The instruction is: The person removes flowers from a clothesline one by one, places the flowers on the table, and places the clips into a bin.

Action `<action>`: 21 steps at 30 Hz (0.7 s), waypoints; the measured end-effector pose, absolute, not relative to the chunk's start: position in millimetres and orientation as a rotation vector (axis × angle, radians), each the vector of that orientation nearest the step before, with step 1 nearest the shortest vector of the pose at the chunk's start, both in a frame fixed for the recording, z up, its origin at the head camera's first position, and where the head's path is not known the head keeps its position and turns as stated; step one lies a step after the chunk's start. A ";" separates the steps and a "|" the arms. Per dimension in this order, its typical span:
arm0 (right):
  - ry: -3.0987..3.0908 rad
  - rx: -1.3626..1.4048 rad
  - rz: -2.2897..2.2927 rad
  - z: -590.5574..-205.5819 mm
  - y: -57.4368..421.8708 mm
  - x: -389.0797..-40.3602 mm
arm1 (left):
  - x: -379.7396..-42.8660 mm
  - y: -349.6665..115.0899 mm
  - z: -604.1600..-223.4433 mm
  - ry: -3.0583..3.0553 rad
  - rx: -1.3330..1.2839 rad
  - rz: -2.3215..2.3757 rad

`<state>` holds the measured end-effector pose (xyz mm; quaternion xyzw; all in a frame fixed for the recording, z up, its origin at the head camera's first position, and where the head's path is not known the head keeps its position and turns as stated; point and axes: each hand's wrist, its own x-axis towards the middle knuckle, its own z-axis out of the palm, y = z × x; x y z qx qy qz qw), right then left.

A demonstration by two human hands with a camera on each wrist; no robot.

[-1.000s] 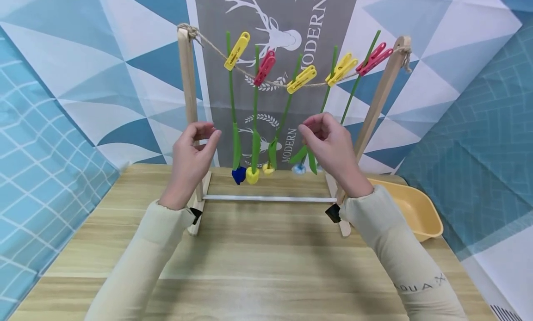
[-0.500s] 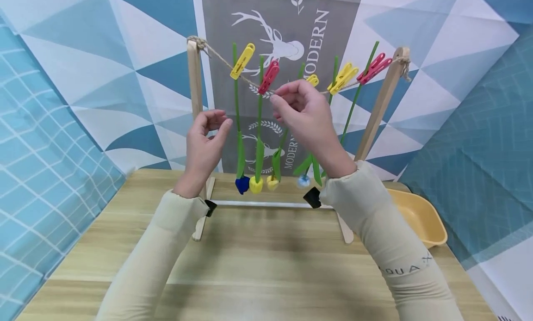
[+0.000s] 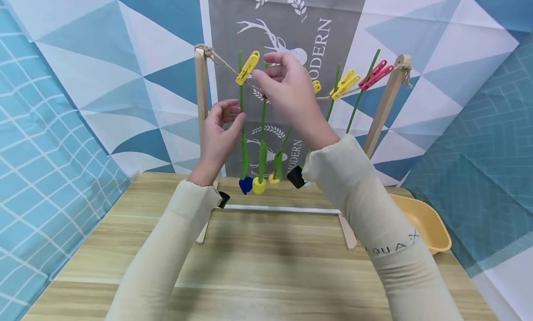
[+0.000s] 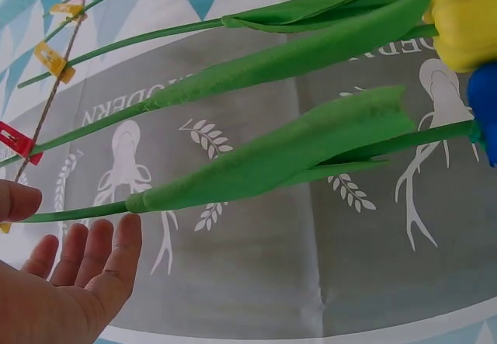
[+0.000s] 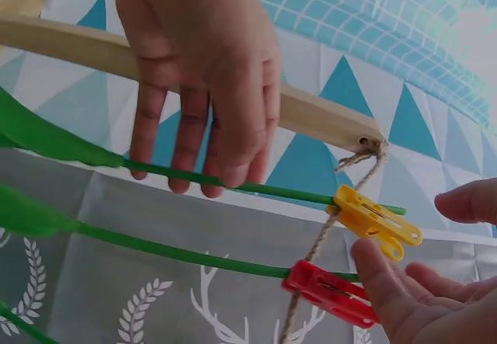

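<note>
A blue artificial tulip (image 3: 245, 185) hangs head down from a twine line, its stem (image 3: 241, 96) clipped by a yellow clothespin (image 3: 247, 67). Around that stem my left hand (image 3: 222, 136) is held with thumb and fingers apart; in the left wrist view its fingertips come close to the green stem, and whether they touch it I cannot tell. My right hand (image 3: 289, 89) is beside the yellow clothespin, thumb and fingers spread near its handles in the right wrist view. It covers most of a red clothespin (image 5: 330, 293) in the head view. Both hands hold nothing.
A wooden frame with a left post (image 3: 201, 85) and a right post (image 3: 387, 103) carries the line. Other tulips, including a yellow one (image 3: 259, 186), hang from yellow and red clothespins (image 3: 376, 75). An orange-yellow basin (image 3: 441, 228) stands on the wooden table (image 3: 266, 274) at right.
My right hand has moved left and up along the line to the leftmost yellow clothespin. The left hand has moved right and up to the blue tulip's stem. The head view has shifted slightly.
</note>
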<state>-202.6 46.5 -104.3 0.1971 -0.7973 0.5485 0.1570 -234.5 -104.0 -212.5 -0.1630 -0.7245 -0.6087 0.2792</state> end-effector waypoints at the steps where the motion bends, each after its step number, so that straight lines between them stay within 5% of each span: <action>1: -2.307 0.549 1.564 -101.1 45.5 -203.2 | -235.4 -103.5 -212.1 -1.948 -0.442 -1.627; 21: -2.460 0.490 1.529 -77.3 32.1 -221.1 | -241.4 -102.7 -206.7 -1.911 -0.465 -1.646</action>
